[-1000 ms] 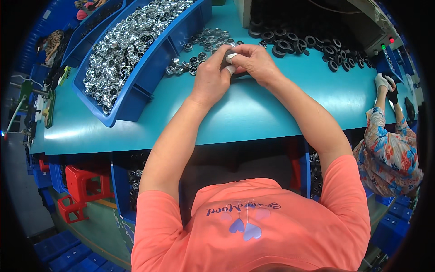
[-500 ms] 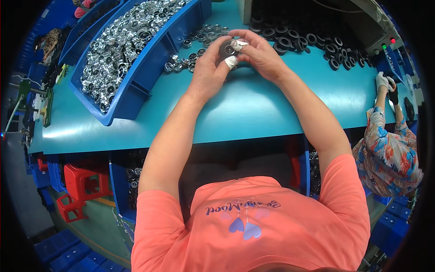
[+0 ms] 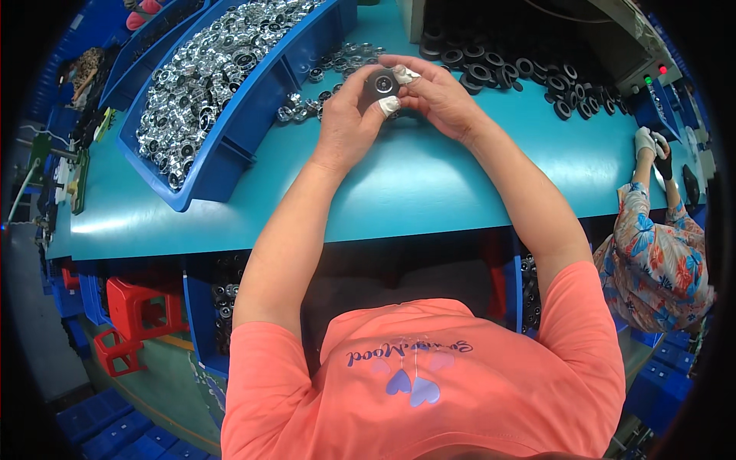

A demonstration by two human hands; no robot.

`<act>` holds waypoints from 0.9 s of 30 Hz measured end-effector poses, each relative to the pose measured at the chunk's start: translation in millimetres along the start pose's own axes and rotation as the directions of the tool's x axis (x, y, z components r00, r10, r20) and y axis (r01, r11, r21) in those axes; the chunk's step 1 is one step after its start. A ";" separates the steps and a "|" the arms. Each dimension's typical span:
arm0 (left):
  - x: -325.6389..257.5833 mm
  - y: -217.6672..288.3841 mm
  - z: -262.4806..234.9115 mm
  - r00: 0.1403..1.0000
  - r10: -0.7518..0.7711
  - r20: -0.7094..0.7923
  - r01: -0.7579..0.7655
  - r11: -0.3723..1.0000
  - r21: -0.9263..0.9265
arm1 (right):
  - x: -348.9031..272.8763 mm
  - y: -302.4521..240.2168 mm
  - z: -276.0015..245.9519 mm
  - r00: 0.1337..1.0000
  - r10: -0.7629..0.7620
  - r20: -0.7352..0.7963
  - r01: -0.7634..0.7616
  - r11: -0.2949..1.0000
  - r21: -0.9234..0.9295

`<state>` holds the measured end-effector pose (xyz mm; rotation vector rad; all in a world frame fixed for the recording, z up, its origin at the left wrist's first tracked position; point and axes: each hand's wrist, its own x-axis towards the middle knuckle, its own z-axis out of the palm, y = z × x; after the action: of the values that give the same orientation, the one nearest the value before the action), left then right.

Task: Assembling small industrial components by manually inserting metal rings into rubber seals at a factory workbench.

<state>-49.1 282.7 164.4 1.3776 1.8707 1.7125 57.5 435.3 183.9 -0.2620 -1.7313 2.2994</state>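
A small toy wheel (image 3: 382, 84), a black tire around a silver hub, is held between my two hands above the teal table (image 3: 437, 184). My left hand (image 3: 346, 119) grips it from the left, with the white-wrapped thumb at its lower edge. From the right, the fingers of my right hand (image 3: 441, 96) close on its other side, and that thumb is wrapped in white too. Loose chrome wheel hubs (image 3: 295, 110) lie on the table behind and to the left of my hands. Beyond my right hand is a spread of black rubber tires (image 3: 483, 73).
A long blue bin (image 3: 218, 165), heaped with shiny hubs, stands at the left. Far right, a control box (image 3: 648, 80) has green and red lights. A person in a floral top (image 3: 652, 245) works at the right end. Red stools (image 3: 142, 310) stand below left.
The wheel has turned between my fingers, so its hub face and black tire now show more fully. Both hands stay in nearly the same place.
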 end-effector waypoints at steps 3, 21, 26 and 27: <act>0.4 -1.3 1.9 1.000 0.024 -0.014 -0.024 0.999 0.023 | -0.4 0.9 -0.5 1.000 -0.006 -0.023 0.006 1.000 -0.022; 0.1 6.4 3.4 0.997 -0.071 -0.024 0.066 0.985 -0.160 | 1.2 2.0 -6.8 0.998 0.004 -0.058 -0.009 0.997 -0.071; -1.4 6.4 0.9 0.992 -0.120 -0.030 0.116 0.988 -0.099 | 5.4 -3.9 -18.8 0.907 -0.367 -0.206 0.076 0.624 -0.777; -2.7 6.6 -0.5 0.991 -0.128 -0.041 0.124 0.989 -0.086 | 11.8 1.4 -32.3 0.835 -0.534 -0.132 0.113 0.402 -0.909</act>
<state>-44.9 279.5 169.3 1.1723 1.8457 1.7527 55.6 468.2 173.7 -0.4736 -2.2849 0.7667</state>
